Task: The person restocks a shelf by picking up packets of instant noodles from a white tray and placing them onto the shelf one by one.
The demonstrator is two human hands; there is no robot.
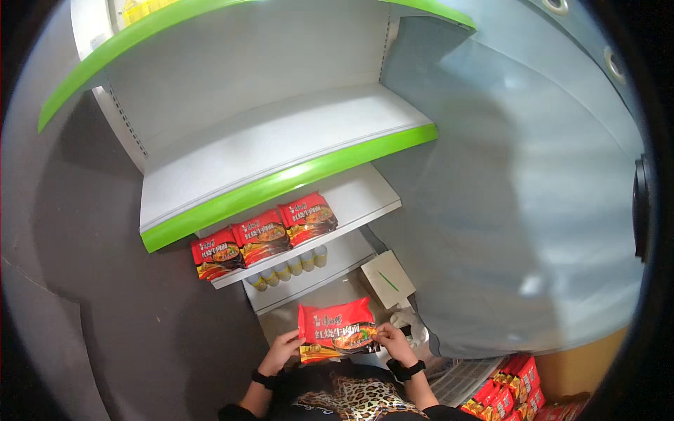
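Note:
A red packet of instant noodles (337, 329) is stretched level between my two hands, its printed front facing up. My left hand (284, 347) pinches the packet's left end, and my right hand (394, 342) grips its lower right end. Beyond it, three matching red noodle packets stand side by side on a white shelf: a left one (217, 255), a middle one (261, 237) and a right one (308, 218). They lean back slightly, fronts towards me. Bare shelf surface (368, 192) shows to the right of the row.
Above is a wider shelf with a green edge strip (295, 181). Several small yellow-and-grey containers (289, 267) line the lower shelf (337, 263). A white box (388, 279) stands right of it. More red packets (508, 394) lie at lower right beside a grey plastic crate (466, 381). Grey sheeting (500, 210) hangs right.

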